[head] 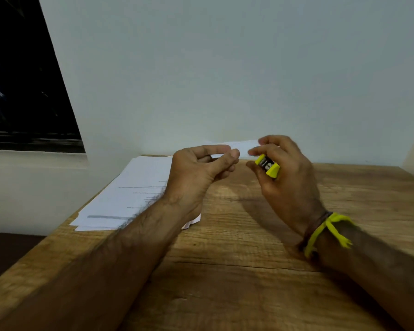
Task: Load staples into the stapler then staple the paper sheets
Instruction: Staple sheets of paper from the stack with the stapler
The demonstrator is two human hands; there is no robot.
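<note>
**Small yellow stapler held up in the right hand, a white strip bridging the two hands**

Furthest to the left of both hands lies the loose stack of white paper sheets with faint grey print (pixel 139 192), flat on the brown wood-grain table (pixel 249 271), partly under the left forearm and well below the grips.

The left hand (pixel 201 173) is raised off the table with its fingers curled; thumb and forefinger seem to pinch the near end of a thin white strip of paper (pixel 242 146). The strip runs roughly level, left to right, from that pinch across to the fingertips of the right hand (pixel 282 173).

The right hand is clenched round the small yellow plastic stapler with a dark metal middle (pixel 268 166). The stapler sits just below and beside the strip's right end, its long axis seemingly pointing towards the camera and slightly down, so only one end shows. The right hand is plainly the nearer to it; the left is just across a small gap.

Hard to make out: whether the strip is a sheet seen edge-on or a wrapper, whether the stapler's mouth is open, and whether any staples are present. None can be seen. The right wrist carries a yellow and brown thread band (pixel 325 229).
</note>
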